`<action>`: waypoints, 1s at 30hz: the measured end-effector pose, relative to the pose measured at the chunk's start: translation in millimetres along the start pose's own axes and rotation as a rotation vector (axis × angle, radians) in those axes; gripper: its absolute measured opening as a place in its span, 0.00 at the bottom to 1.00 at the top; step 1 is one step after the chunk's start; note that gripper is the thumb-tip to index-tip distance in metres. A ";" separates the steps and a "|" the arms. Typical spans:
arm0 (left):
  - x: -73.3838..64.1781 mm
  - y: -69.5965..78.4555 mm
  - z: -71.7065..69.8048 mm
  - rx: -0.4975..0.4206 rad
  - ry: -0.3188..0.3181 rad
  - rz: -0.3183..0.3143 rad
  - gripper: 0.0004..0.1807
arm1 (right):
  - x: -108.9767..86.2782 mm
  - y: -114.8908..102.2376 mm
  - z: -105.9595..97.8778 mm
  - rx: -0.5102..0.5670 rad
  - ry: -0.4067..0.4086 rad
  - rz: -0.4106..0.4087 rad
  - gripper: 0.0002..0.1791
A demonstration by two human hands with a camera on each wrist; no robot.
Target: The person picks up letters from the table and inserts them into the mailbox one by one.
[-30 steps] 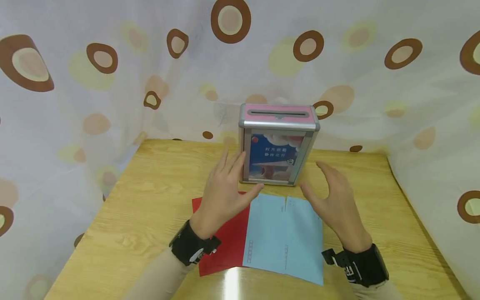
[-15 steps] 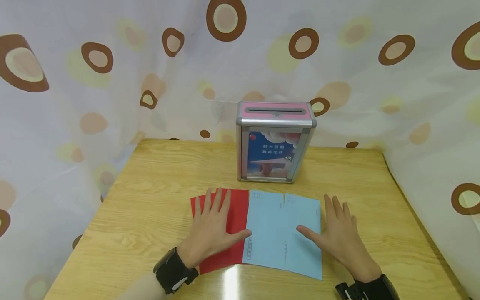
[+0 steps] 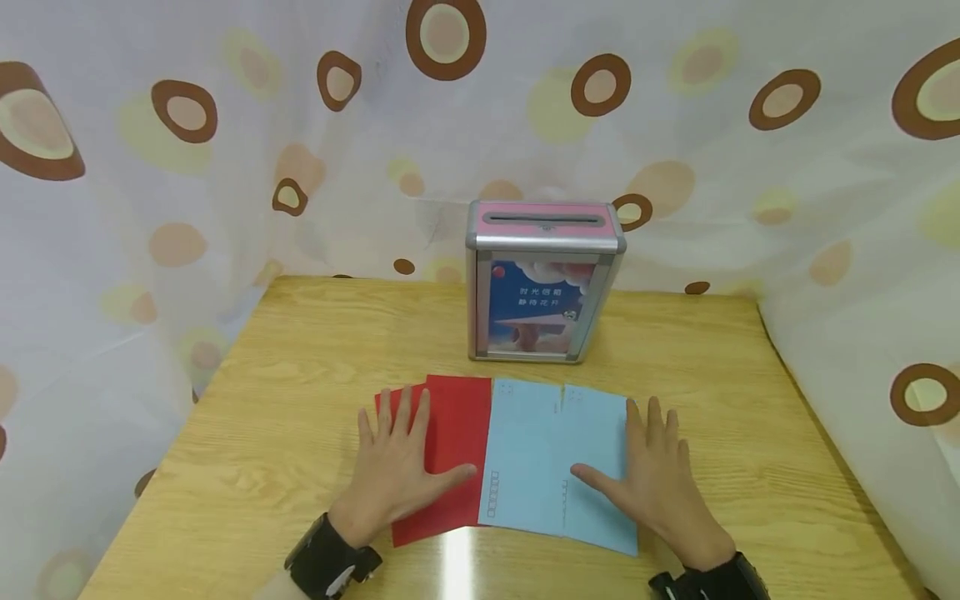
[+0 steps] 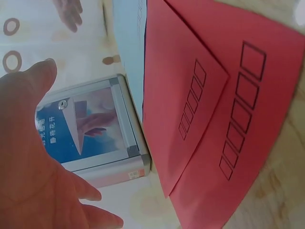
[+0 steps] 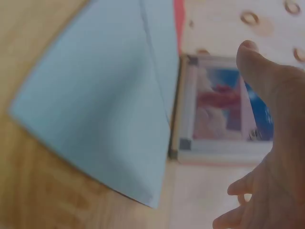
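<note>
Two red envelopes (image 3: pixel 456 433) overlap on the left of a fanned row on the wooden table, as the left wrist view (image 4: pixel 181 100) also shows. Beside them lie two light blue envelopes (image 3: pixel 525 450), partly overlapping, with printed postcode boxes. My left hand (image 3: pixel 397 475) is over the red ones, fingers spread and straight, palm down. Over the outer edge of the right blue envelope, my right hand (image 3: pixel 652 483) is spread the same way, thumb pointing inward. Neither hand grips anything. In the right wrist view, the blue envelopes (image 5: pixel 109 95) lie below the right hand (image 5: pixel 271 129).
Behind the envelopes stands a silver-framed letter box (image 3: pixel 540 283) with a pink top, a slot (image 3: pixel 543 219) and a small lock on its front. A spotted cloth (image 3: pixel 360 167) hangs around the back and sides of the wooden table (image 3: pixel 300 375).
Both hands have come back and down from beside the box to over the envelopes, fingers spreading. The right hand has lately shifted inward over the blue envelope. Envelopes and box stay in place.
</note>
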State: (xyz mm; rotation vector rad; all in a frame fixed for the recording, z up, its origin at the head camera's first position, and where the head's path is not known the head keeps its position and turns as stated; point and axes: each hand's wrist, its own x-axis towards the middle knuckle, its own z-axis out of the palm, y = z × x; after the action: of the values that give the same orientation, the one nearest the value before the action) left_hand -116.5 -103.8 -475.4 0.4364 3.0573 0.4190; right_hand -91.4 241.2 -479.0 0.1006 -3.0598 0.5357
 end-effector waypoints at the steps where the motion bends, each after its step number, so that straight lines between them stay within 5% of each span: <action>1: 0.4 -0.9 0.2 0.000 -0.002 -0.002 0.64 | 2.0 0.6 -0.4 0.005 0.004 0.018 0.69; 7: 3.4 0.0 -3.0 -0.021 -0.002 -0.010 0.64 | 13.6 9.7 -6.6 0.043 -0.034 0.096 0.70; 20: 3.0 7.8 -3.4 -0.062 -0.045 -0.036 0.63 | 40.5 23.9 -14.7 0.171 -0.178 0.097 0.61; 25: 5.5 17.5 -2.7 -0.065 -0.062 -0.012 0.65 | 56.5 28.7 -8.8 0.134 -0.160 0.060 0.49; 30: 8.4 19.7 -2.6 -0.054 -0.045 -0.005 0.64 | 66.3 32.9 -3.0 0.082 -0.177 0.104 0.48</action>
State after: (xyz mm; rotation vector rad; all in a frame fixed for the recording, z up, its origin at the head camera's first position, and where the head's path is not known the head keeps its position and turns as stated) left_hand -119.4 -83.9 -467.6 0.4303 2.9954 0.4827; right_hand -159.7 269.3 -484.4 -0.0092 -3.2288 0.6946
